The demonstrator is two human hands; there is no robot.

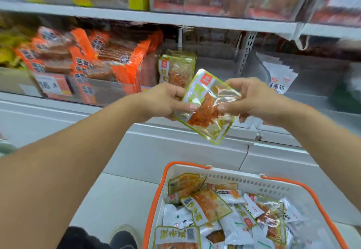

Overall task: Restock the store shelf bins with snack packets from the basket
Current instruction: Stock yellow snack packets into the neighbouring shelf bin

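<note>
Our left hand (pixel 168 100) and right hand (pixel 252 100) pinch one yellow-edged snack packet (pixel 207 106) — we should stand it upright behind the matching packets (pixel 176 69) at eleven o'clock.

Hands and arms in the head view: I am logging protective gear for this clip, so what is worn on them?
Nothing shows: the left hand and right hand are gloveless, both forearms sleeveless to the frame edge. No watch, ring or bracelet is visible; the nails look short and unpainted.
</note>
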